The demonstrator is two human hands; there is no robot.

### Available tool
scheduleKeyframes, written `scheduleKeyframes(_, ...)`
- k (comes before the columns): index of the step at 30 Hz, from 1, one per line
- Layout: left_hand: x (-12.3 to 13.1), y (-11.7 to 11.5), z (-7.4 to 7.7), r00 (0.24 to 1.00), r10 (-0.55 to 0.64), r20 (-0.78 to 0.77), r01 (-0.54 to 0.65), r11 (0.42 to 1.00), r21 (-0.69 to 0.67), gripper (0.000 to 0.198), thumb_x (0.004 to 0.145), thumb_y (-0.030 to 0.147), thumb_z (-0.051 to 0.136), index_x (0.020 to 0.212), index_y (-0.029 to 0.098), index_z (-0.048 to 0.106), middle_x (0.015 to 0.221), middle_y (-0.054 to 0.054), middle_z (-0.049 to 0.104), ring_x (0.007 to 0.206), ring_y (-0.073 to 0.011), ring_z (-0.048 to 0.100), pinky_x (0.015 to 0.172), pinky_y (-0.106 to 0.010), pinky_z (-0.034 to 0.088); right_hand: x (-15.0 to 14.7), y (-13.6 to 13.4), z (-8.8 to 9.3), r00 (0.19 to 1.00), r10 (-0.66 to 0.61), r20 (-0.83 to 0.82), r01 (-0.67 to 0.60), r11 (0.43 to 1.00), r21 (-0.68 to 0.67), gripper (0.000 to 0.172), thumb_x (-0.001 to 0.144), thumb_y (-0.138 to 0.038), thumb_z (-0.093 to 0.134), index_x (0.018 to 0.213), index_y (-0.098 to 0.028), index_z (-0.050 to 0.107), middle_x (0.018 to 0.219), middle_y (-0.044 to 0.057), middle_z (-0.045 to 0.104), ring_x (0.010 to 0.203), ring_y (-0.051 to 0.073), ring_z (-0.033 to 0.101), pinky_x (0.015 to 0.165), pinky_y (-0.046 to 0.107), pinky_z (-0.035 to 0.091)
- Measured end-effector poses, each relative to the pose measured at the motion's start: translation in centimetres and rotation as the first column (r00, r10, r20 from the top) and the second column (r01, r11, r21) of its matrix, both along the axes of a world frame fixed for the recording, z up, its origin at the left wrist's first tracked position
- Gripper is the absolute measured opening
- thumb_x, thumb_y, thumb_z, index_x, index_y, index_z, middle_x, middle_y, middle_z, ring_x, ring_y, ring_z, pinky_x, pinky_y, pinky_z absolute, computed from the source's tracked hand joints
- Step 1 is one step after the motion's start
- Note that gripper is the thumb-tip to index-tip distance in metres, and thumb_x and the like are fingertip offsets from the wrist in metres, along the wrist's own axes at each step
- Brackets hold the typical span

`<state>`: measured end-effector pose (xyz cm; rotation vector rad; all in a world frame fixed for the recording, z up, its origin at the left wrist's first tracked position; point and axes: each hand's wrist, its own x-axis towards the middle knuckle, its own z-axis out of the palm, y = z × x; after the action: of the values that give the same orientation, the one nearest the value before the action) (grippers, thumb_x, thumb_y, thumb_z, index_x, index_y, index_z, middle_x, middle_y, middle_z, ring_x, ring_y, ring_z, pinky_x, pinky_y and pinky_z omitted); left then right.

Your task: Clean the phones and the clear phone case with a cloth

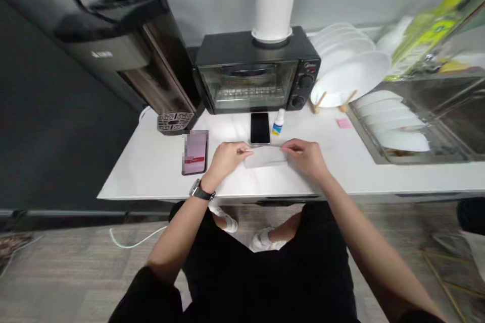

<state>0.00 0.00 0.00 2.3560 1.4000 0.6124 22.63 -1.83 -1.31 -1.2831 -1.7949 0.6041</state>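
My left hand point(226, 157) and my right hand point(306, 155) each pinch one end of a flat, pale, translucent sheet or pouch point(265, 157) that lies on the white counter point(151, 161). A watch sits on my left wrist. Just beyond the sheet a black phone point(260, 127) lies face up. A small white bottle with a blue and yellow label point(278, 122) stands right of the phone. A second phone with a pinkish, blurred screen point(195, 152) lies left of my left hand.
A black toaster oven point(253, 73) stands at the back with a white cylinder point(273, 0) on top. A dark water dispenser point(125, 45) is at left. White plates point(350, 68) in a rack, a pink sticky note point(343, 123) and a steel sink point(420, 121) are at right.
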Motion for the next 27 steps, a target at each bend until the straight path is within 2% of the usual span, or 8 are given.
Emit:
scheduleKeyframes(5, 0.0, 0.0, 0.4, 1.0, -0.002, 0.008, 0.002, 1.0, 0.011, 0.027, 0.072, 0.039, 0.038, 0.079, 0.019, 0.055, 0.079, -0.002, 0.058, 0.073, -0.0129, 0.049, 0.064, -0.022, 0.034, -0.3, 0.0, 0.2, 0.999, -0.037, -0.011, 0.037, 0.999, 0.038, 0.018, 0.07, -0.028, 0.042, 0.079, -0.018, 0.054, 0.088, 0.002, 0.055, 0.082, 0.013, 0.048, 0.077, 0.026, 0.035)
scheduleKeyframes(8, 0.2, 0.0, 0.7, 1.0, -0.014, 0.016, 0.014, 1.0, 0.017, 0.027, 0.073, 0.038, 0.038, 0.077, 0.018, 0.055, 0.079, -0.001, 0.057, 0.072, -0.0123, 0.049, 0.066, -0.022, 0.033, -0.4, -0.1, 0.4, 0.998, -0.061, -0.019, 0.062, 0.996, 0.056, 0.019, 0.071, -0.028, 0.041, 0.08, -0.017, 0.054, 0.093, 0.003, 0.053, 0.086, 0.013, 0.046, 0.08, 0.025, 0.032)
scheduleKeyframes(13, 0.1, -0.2, 1.1, 0.999, -0.038, 0.015, 0.038, 0.999, 0.016, 0.031, 0.074, 0.04, 0.033, 0.079, 0.018, 0.055, 0.078, -0.001, 0.058, 0.069, -0.0122, 0.049, 0.065, -0.025, 0.034, -0.6, -0.2, 0.3, 0.996, -0.083, -0.018, 0.084, 0.995, 0.058, 0.021, 0.072, -0.028, 0.038, 0.082, -0.017, 0.053, 0.089, 0.003, 0.055, 0.082, 0.013, 0.048, 0.076, 0.025, 0.036)
scheduleKeyframes(18, 0.3, -0.7, 1.5, 0.999, -0.047, -0.028, 0.049, 0.995, 0.083, 0.032, 0.076, 0.038, 0.029, 0.081, 0.019, 0.055, 0.086, 0.001, 0.055, 0.078, -0.0129, 0.046, 0.07, -0.028, 0.034, -0.5, -0.5, 0.1, 0.994, -0.105, 0.0, 0.105, 0.993, 0.049, 0.023, 0.073, -0.029, 0.037, 0.082, -0.017, 0.054, 0.082, 0.003, 0.057, 0.074, 0.015, 0.051, 0.07, 0.028, 0.039)
scheduleKeyframes(23, 0.7, -1.4, 2.1, 0.997, -0.065, -0.032, 0.069, 0.988, 0.139, 0.025, 0.077, 0.033, 0.031, 0.09, 0.024, 0.051, 0.102, 0.004, 0.047, 0.091, -0.0124, 0.039, 0.079, -0.031, 0.033, -0.7, -0.9, 0.6, 0.993, -0.118, 0.013, 0.117, 0.991, 0.067, 0.02, 0.072, -0.029, 0.038, 0.083, -0.023, 0.054, 0.089, 0.0, 0.055, 0.083, 0.018, 0.048, 0.076, 0.033, 0.037)
scheduleKeyframes(27, 0.6, -2.3, 2.5, 0.994, -0.108, -0.003, 0.107, 0.985, 0.135, 0.024, 0.078, 0.029, 0.032, 0.093, 0.025, 0.049, 0.108, 0.005, 0.042, 0.093, -0.0129, 0.038, 0.081, -0.033, 0.033, -0.9, -1.7, 1.2, 0.99, -0.135, 0.035, 0.131, 0.987, 0.091, 0.02, 0.073, -0.028, 0.036, 0.085, -0.027, 0.052, 0.089, 0.0, 0.054, 0.085, 0.019, 0.048, 0.077, 0.035, 0.037)
